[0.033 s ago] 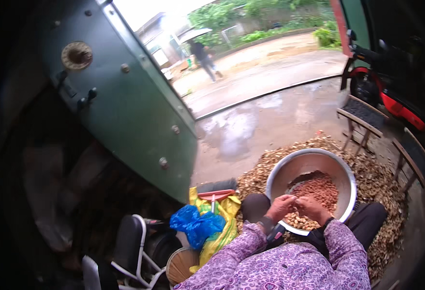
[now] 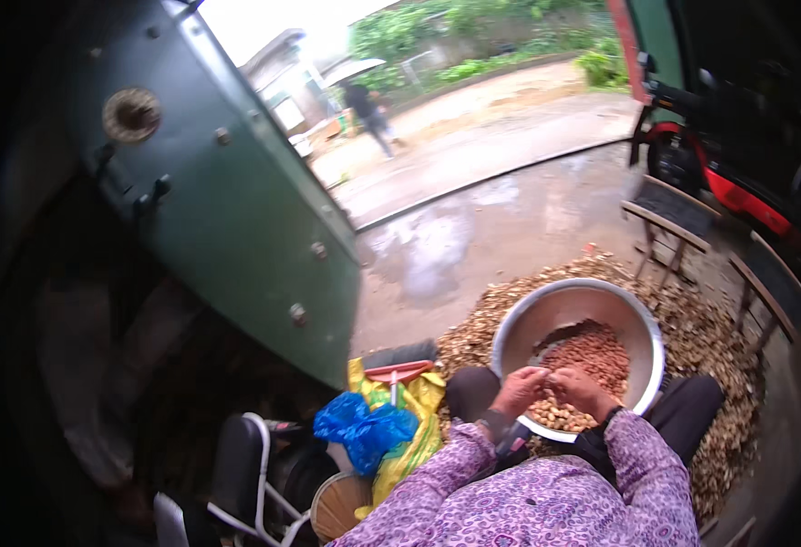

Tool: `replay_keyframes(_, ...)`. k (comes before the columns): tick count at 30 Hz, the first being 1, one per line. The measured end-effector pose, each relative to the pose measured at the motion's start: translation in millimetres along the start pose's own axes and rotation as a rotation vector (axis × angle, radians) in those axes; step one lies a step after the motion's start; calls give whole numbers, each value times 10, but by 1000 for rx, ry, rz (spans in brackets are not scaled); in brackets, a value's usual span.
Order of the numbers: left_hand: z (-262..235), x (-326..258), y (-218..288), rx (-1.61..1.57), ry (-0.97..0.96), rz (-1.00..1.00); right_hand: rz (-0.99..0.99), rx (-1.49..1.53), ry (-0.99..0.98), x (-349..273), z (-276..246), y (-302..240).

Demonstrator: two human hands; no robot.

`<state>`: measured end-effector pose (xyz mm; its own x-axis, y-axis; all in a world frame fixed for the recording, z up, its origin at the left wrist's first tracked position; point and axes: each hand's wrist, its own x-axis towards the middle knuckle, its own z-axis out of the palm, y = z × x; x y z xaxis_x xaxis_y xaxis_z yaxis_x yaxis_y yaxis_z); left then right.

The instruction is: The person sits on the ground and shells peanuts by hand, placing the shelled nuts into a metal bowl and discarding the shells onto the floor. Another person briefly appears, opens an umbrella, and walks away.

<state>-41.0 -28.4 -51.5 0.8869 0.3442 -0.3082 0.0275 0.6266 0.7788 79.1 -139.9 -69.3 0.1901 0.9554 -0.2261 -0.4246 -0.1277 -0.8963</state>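
Note:
A wide silver metal basin (image 2: 508, 339) stands between my knees. Shelled reddish peanuts (image 2: 599, 354) fill its middle, and unshelled tan peanuts (image 2: 560, 417) lie at the near side. Over the basin's near part, my left hand (image 2: 519, 392) and my right hand (image 2: 584, 389) meet at the fingertips. Both are closed in a pinch, thumbs and fingers pressed together. Whatever sits between the fingers is too small and hidden to make out. Both forearms wear purple patterned sleeves.
Broken peanut shells (image 2: 719, 401) spread around the basin. To the left lie a blue plastic bag (image 2: 364, 430), a yellow sack (image 2: 428, 392) and a red-headed broom (image 2: 398, 371). Low stools (image 2: 669, 219) and a red scooter (image 2: 742, 196) stand right. A green metal door (image 2: 236, 210) hangs open; outside, a person (image 2: 368, 114) carries an umbrella.
The whole view has shifted slightly, so the surroundings sit a little further left in the picture. My hands stay together over the basin, with only a slight change in the fingers.

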Motion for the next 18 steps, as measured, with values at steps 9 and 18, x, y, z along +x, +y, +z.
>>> replay_keyframes(9, -156, -62, 67, 36, 40, 29, -146, -334, 122, -51, 182, -286)
replay_keyframes(18, -58, -15, -27, 17, 40, 23, -187, -437, 231, -18, 20, -112)
